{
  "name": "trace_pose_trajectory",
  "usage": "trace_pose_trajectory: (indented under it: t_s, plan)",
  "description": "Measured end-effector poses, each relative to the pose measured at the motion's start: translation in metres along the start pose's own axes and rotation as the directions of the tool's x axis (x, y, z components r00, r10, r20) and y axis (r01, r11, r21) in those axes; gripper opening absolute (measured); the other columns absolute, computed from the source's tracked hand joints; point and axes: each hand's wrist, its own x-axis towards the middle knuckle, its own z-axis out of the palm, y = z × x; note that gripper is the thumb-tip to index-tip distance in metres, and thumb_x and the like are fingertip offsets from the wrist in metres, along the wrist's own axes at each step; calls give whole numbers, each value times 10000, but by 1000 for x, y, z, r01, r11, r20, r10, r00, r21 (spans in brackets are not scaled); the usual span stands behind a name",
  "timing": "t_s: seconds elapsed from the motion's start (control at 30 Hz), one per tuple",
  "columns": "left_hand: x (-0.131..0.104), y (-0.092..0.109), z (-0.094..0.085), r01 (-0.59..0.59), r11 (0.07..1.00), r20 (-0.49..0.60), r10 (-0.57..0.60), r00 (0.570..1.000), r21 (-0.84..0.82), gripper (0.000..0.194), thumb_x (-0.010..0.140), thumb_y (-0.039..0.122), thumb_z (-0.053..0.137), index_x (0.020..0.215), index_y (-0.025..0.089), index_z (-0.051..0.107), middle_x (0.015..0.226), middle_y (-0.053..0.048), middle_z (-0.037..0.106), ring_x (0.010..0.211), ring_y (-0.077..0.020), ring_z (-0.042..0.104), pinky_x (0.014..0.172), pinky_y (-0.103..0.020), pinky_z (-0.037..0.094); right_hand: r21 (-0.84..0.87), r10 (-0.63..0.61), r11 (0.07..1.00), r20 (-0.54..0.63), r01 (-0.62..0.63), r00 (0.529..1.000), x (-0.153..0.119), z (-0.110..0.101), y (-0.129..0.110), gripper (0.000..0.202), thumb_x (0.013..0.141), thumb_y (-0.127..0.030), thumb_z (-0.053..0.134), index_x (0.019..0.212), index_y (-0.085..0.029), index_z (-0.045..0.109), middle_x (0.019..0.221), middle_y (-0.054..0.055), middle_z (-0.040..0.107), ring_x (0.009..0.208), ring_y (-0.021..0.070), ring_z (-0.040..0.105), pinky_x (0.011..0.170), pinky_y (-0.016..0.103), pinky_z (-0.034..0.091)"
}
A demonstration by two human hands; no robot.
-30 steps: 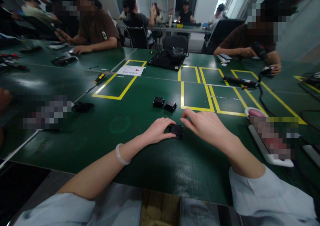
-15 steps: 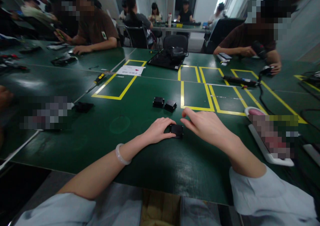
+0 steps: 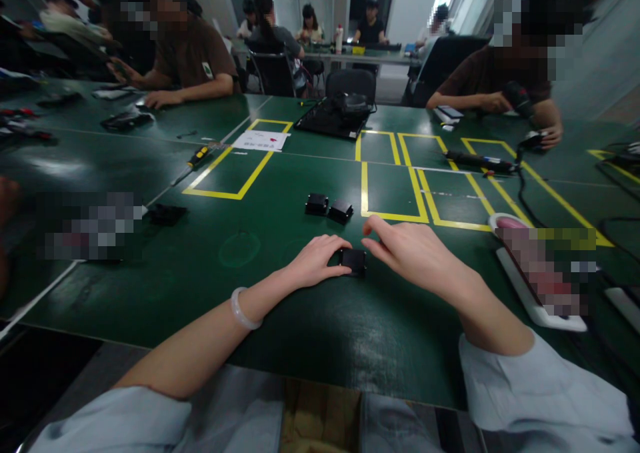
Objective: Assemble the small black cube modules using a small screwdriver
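Observation:
On the green table lies a small black square block. My left hand, with a pale bangle at its wrist, grips the block's left side between thumb and fingers. Just right of the block hovers my right hand. Its index finger is bent and its thumb points toward the block, with a small gap between their tips and nothing visible in it. The other fingers are hidden. Farther back sit two similar black blocks, side by side.
Yellow tape rectangles mark the table. A white-framed device, partly blurred out, lies right. A yellow-black screwdriver, a paper sheet and a black panel lie farther off. A black electric driver trails a cable. Co-workers sit opposite.

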Motion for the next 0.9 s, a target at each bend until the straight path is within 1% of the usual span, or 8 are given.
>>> trace_pose_trajectory:
  t_s: [0.07, 0.13, 0.37, 0.43, 0.57, 0.67, 0.8, 0.9]
  plan:
    - [0, 0, 0, 1, 1000, 0, -1, 1000, 4, 392, 887, 467, 634, 1179, 218, 552, 1109, -58, 627, 1008, -250, 570, 873, -363, 410, -35, 44, 998, 7, -43, 999, 2, 0, -2, 272, 996, -408, 369, 1075, -202, 528, 779, 50, 701, 692, 223, 654, 538, 274, 230]
    - [0, 1, -1, 3, 1000, 7, -3, 1000, 9, 383, 887, 462, 635, 1168, 215, 556, 1114, -61, 627, 1013, -252, 567, 871, -362, 409, -57, 56, 997, 19, -55, 998, 3, 0, -2, 266, 998, -394, 364, 1058, -204, 541, 765, 55, 700, 691, 229, 656, 539, 278, 224]
    - [1, 1, 0, -1, 1000, 3, 1, 1000, 8, 386, 885, 473, 634, 1166, 218, 560, 1105, -54, 623, 1012, -248, 564, 864, -356, 411, 70, -85, 994, 1, 85, 996, -1, 1, 6, 166, 973, -286, 420, 1100, -210, 495, 863, 33, 697, 734, 199, 655, 556, 263, 260]
    - [1, -1, 1, -4, 1000, 4, 4, 1000, 9, 389, 889, 477, 627, 1173, 221, 556, 1105, -54, 625, 1009, -246, 566, 863, -356, 410, 68, -71, 995, -6, 71, 997, -1, 1, 4, 177, 975, -304, 424, 1105, -206, 494, 862, 33, 696, 730, 202, 655, 552, 265, 259]
    - [0, -2, 1, -1, 1000, -6, 1, 1000, 8, 400, 887, 481, 628, 1176, 215, 555, 1096, -52, 628, 1001, -244, 570, 861, -354, 410, -8, 5, 1000, -1, -5, 1000, 1, 0, -1, 254, 995, -397, 380, 1058, -200, 528, 764, 37, 690, 670, 213, 646, 540, 276, 239]
    - [0, -1, 0, -2, 1000, 0, 2, 1000, 5, 387, 893, 477, 620, 1177, 221, 557, 1111, -48, 624, 1010, -242, 569, 869, -356, 409, -32, 12, 999, 15, -12, 1000, 2, 0, -1, 229, 996, -347, 368, 1046, -202, 538, 759, 38, 693, 660, 206, 642, 538, 277, 231]
    - [0, 0, -1, -1, 1000, 3, 1, 1000, 7, 382, 893, 481, 617, 1169, 224, 557, 1120, -51, 622, 1017, -244, 566, 875, -361, 411, 30, -47, 998, -10, 47, 999, 0, 0, 1, 190, 969, -267, 371, 1068, -202, 520, 833, 38, 699, 689, 184, 635, 542, 269, 247]
    - [0, 1, 0, 5, 1000, 4, -5, 1000, 9, 387, 891, 485, 617, 1168, 222, 557, 1116, -56, 625, 1018, -251, 567, 877, -366, 411, 42, -31, 999, -21, 32, 999, 0, 0, 0, 195, 966, -273, 365, 1069, -199, 514, 820, 36, 695, 672, 178, 623, 542, 268, 253]
